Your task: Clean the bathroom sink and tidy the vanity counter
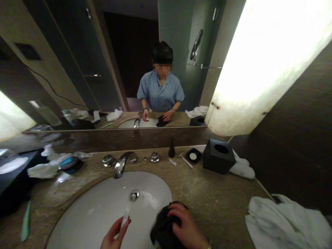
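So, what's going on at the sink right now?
The person's left hand pinches a small whitish tube over the sink. The right hand has its grip on a dark, soft-looking bundle at the sink's right edge. Beyond the sink, a razor lies on the counter.

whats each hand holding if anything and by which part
The left hand pinches a small whitish tube-like item by its near end; the right hand grips a black cloth-like bundle by its right side.

Free counter runs between dark bundle and white cloth, black box blocking behind
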`<state>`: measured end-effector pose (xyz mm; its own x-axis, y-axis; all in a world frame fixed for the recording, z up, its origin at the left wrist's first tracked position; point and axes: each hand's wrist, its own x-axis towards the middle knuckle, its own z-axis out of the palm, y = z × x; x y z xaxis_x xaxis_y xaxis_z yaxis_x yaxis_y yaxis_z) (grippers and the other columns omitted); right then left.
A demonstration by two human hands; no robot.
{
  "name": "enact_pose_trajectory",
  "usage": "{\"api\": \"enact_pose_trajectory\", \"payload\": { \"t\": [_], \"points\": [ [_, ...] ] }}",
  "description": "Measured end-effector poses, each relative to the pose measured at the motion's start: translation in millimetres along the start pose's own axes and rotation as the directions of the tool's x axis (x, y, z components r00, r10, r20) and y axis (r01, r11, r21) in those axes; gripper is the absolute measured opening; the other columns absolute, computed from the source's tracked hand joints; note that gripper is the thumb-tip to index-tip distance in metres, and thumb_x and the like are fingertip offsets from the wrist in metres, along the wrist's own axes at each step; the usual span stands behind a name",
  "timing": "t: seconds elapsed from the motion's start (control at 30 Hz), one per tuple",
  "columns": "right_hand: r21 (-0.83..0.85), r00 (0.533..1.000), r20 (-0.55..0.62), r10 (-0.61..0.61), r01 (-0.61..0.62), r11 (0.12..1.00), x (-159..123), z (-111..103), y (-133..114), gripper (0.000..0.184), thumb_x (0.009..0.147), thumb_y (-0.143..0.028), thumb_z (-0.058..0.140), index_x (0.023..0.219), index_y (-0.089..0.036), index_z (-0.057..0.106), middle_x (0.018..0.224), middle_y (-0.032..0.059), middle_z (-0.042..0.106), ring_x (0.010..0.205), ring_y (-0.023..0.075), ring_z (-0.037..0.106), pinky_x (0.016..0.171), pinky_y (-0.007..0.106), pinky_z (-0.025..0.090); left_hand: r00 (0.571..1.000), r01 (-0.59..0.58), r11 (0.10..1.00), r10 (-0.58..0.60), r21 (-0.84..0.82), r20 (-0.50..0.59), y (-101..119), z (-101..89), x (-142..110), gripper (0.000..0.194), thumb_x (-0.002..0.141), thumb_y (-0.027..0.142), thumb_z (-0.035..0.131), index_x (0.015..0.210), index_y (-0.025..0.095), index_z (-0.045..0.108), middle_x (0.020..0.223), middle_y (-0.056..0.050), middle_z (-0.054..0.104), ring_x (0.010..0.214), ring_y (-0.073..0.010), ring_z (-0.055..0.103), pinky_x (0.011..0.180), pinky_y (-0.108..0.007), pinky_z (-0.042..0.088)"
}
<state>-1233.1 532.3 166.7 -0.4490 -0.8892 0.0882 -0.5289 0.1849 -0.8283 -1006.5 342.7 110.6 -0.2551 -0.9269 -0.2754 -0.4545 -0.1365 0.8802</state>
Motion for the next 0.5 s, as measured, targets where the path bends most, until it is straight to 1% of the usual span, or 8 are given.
{"api": "enact_pose_trajectory", "payload": {
  "t": [0.07, 0.1, 0.17, 0.23, 0.27, 0.33, 0.4, 0.5],
  "points": [
    [-0.03, 0.992, -0.121, 0.037, -0.041, 0.999, -19, -33, 19, 0.043, 0.07, -0.011, 0.05, 0.104, -0.022, 0.073, 0.129, 0.0113, 0.066, 0.125, 0.0236, 0.059, 0.112, 0.049, 0.047, 0.996, 0.023, 0.997, -0.017, -0.069, 0.085, 25, 6.9, 6, 0.073, 0.058, 0.077, 0.063, 0.105, 0.021, 0.066, 0.107, -0.01, 0.073, 0.114, -0.0349, 0.06, 0.099, -0.047, 0.048],
    [-0.09, 0.977, -0.208, 0.049, -0.069, 0.994, -28, -54, 31, 0.041, 0.075, -0.015, 0.051, 0.109, -0.021, 0.073, 0.132, 0.0133, 0.064, 0.127, 0.0256, 0.058, 0.112, 0.052, 0.046, 0.992, 0.022, 0.996, -0.011, -0.088, 0.129, 40, 15.4, 10, 0.075, 0.057, 0.074, 0.064, 0.107, 0.018, 0.064, 0.106, -0.012, 0.071, 0.107, -0.0336, 0.06, 0.092, -0.046, 0.05],
    [-0.262, 0.945, -0.323, 0.047, -0.137, 0.955, -39, -98, 53, 0.037, 0.082, -0.026, 0.052, 0.112, -0.02, 0.073, 0.136, 0.0154, 0.062, 0.13, 0.031, 0.055, 0.112, 0.06, 0.043, 0.983, 0.006, 0.984, 0.027, -0.176, 0.182, 72, 41.2, 20, 0.07, 0.063, 0.07, 0.056, 0.109, 0.017, 0.053, 0.096, -0.01, 0.067, 0.083, -0.0256, 0.061, 0.068, -0.037, 0.05],
    [-0.441, 0.953, -0.3, 0.035, -0.171, 0.881, -35, -134, 63, 0.032, 0.085, -0.033, 0.054, 0.106, -0.023, 0.076, 0.136, 0.0137, 0.062, 0.133, 0.0345, 0.052, 0.112, 0.065, 0.04, 0.956, -0.061, 0.984, 0.105, -0.164, 0.275, 102, 74.6, 33, 0.055, 0.073, 0.06, 0.044, 0.108, 0.017, 0.043, 0.08, -0.003, 0.055, 0.065, -0.0177, 0.054, 0.057, -0.03, 0.046],
    [-0.498, 0.966, -0.256, 0.026, -0.155, 0.853, -24, -146, 63, 0.031, 0.086, -0.035, 0.054, 0.104, -0.024, 0.077, 0.135, 0.013, 0.063, 0.132, 0.034, 0.053, 0.112, 0.063, 0.041, 0.942, -0.096, 0.987, 0.133, -0.13, 0.31, 117, 92.3, 40, 0.049, 0.077, 0.053, 0.039, 0.11, 0.017, 0.041, 0.075, 0.0, 0.051, 0.059, -0.0161, 0.05, 0.053, -0.029, 0.044],
    [-0.525, 0.982, -0.188, 0.009, -0.109, 0.844, 12, -157, 52, 0.034, 0.093, -0.036, 0.047, 0.106, -0.022, 0.075, 0.13, 0.0132, 0.065, 0.125, 0.0273, 0.058, 0.109, 0.05, 0.047, 0.914, -0.174, 0.984, 0.176, -0.037, 0.365, 145, 125.6, 57, 0.041, 0.08, 0.042, 0.041, 0.111, 0.016, 0.043, 0.081, -0.004, 0.056, 0.059, -0.0168, 0.052, 0.052, -0.03, 0.044],
    [-0.537, 0.987, -0.153, 0.043, -0.12, 0.835, 63, -152, 37, 0.04, 0.098, -0.031, 0.036, 0.119, -0.018, 0.068, 0.125, 0.0135, 0.066, 0.114, 0.0206, 0.064, 0.102, 0.037, 0.052, 0.896, -0.277, 0.958, 0.227, 0.08, 0.383, 169, 153.0, 73, 0.035, 0.081, 0.032, 0.051, 0.111, 0.013, 0.052, 0.096, -0.013, 0.066, 0.079, -0.0233, 0.064, 0.069, -0.035, 0.05],
    [-0.692, 0.97, -0.084, 0.23, -0.222, 0.686, 136, -135, 23, 0.038, 0.097, -0.024, 0.038, 0.124, -0.016, 0.063, 0.114, 0.0136, 0.073, 0.103, 0.0253, 0.07, 0.091, 0.037, 0.055, 0.877, -0.397, 0.88, 0.28, 0.261, 0.39, 193, 179.2, 92, 0.036, 0.083, 0.028, 0.061, 0.116, 0.011, 0.062, 0.112, -0.02, 0.071, 0.109, -0.0355, 0.065, 0.092, -0.044, 0.047]
  ]
}}
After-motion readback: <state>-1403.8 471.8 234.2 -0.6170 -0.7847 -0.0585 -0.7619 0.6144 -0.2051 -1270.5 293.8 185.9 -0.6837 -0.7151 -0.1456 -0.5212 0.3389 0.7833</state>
